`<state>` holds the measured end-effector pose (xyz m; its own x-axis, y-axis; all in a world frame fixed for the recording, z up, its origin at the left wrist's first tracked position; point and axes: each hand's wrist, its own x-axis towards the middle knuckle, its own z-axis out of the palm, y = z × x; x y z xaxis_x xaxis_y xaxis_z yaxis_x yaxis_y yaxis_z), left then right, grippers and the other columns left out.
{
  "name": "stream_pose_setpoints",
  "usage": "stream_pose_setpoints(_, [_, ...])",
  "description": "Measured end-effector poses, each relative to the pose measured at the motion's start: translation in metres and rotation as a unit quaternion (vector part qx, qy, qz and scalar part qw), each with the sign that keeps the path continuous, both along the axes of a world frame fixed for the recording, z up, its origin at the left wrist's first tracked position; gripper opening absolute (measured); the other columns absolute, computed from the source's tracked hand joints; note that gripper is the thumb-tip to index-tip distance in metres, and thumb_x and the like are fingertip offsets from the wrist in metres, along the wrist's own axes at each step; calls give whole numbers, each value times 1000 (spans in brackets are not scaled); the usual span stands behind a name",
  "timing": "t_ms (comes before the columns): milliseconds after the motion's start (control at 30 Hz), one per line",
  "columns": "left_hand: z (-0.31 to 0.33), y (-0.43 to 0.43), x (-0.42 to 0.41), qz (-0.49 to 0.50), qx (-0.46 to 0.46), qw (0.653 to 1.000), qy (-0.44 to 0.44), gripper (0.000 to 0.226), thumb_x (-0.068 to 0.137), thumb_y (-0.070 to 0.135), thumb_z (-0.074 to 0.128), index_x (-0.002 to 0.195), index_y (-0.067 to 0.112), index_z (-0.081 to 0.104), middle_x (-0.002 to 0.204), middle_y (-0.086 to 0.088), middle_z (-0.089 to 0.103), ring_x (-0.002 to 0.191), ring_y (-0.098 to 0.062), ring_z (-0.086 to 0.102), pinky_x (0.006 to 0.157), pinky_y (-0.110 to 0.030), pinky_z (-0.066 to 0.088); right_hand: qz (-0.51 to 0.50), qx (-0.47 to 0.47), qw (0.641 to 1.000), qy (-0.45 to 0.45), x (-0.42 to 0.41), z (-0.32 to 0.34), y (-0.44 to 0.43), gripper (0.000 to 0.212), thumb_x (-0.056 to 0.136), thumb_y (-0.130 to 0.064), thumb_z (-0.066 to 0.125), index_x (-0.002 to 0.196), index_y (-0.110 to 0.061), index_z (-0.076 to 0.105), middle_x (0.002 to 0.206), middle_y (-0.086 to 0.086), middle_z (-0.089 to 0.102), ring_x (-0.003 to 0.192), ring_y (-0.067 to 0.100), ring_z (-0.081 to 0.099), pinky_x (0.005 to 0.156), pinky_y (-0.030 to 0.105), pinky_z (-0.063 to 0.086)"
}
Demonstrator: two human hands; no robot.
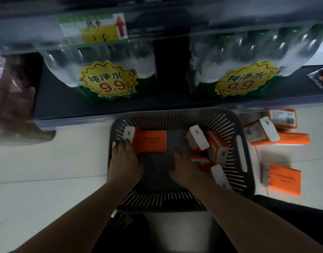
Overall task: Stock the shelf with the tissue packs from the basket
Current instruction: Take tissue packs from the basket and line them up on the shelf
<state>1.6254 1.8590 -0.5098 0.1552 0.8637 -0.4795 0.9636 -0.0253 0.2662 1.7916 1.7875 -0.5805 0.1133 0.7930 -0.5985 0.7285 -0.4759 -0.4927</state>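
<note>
Both hands reach into the grey basket (245, 143) on the floor: left hand (124, 160) fingers touch an orange tissue pack (150, 141), right hand (186, 166) curls by the heap (210, 145) (grip unclear).

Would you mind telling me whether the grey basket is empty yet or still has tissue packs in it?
Not empty. The grey basket still holds several orange tissue packs, one at its left side and a cluster at its right. Both hands are inside it.

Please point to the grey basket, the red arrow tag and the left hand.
grey basket (241, 152): head view, right handle.
red arrow tag (120, 26): head view, arrow centre.
left hand (124, 159): head view, back of hand.
</note>
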Motion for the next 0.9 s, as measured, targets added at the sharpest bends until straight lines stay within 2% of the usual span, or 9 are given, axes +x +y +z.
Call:
stream_pose_setpoints(133, [-12, 11, 4, 3, -9, 1000, 5, 79, 88, 24, 57, 151, 4, 13, 153, -16, 24, 141, -33, 22, 116, -47, 26, -63, -37, 995, 61, -5, -23, 12, 68, 89, -32, 58, 147, -13, 28, 149, 8, 37, 133, 26, 38, 104, 26, 30])
stream_pose_setpoints(233, [-22, 18, 6, 9, -15, 1000, 4, 83, 88, 25, 59, 151, 5, 9, 153, -17, 24, 141, -33, 22, 116, -46, 26, -102, -63, 988, 97, -7, -38, 24, 58, 90, -28, 55, 141, -8, 35, 139, 7, 46, 126, 26, 46, 99, 26, 35])
stream_pose_setpoints(367, [-30, 24, 11, 26, -1, 1000, 8, 83, 89, 29, 60, 151, 6, 9, 151, -17, 26, 138, -33, 26, 112, -45, 28, -145, -58, 980, 126, -9, -53, 45, 40, 90, -33, 56, 123, -9, 53, 122, 13, 59, 113, 28, 56, 87, 27, 39])
stream_pose_setpoints(467, [-34, 29, 14, 33, 4, 999, 7, 78, 90, 25, 57, 151, 5, 11, 150, -18, 29, 137, -33, 28, 113, -44, 27, -170, -70, 975, 123, -11, -62, 57, 42, 92, -34, 56, 124, -7, 53, 127, 17, 57, 117, 32, 54, 88, 28, 37])
stream_pose_setpoints(533, [-36, 33, 16, 47, -5, 999, -3, 79, 89, 24, 57, 151, 6, 11, 150, -19, 28, 138, -34, 27, 113, -45, 27, -190, -80, 969, 132, -12, -67, 63, 42, 93, -30, 55, 126, -5, 53, 130, 19, 56, 119, 33, 53, 95, 32, 39])
stream_pose_setpoints(700, [-43, 41, 17, 61, -8, 998, -2, 74, 90, 15, 56, 151, 8, 13, 146, -19, 33, 133, -35, 37, 108, -46, 34, -270, -79, 946, 162, -18, -76, 73, 27, 91, -12, 54, 116, -6, 61, 120, 20, 62, 111, 33, 58, 97, 43, 45])
stream_pose_setpoints(900, [-48, 44, 15, 61, -3, 998, -15, 72, 90, 12, 55, 150, 7, 15, 144, -18, 37, 131, -34, 40, 107, -46, 35, -373, -99, 902, 194, -23, -80, 85, 32, 93, -14, 52, 121, -1, 60, 126, 24, 58, 115, 36, 55, 99, 42, 44])
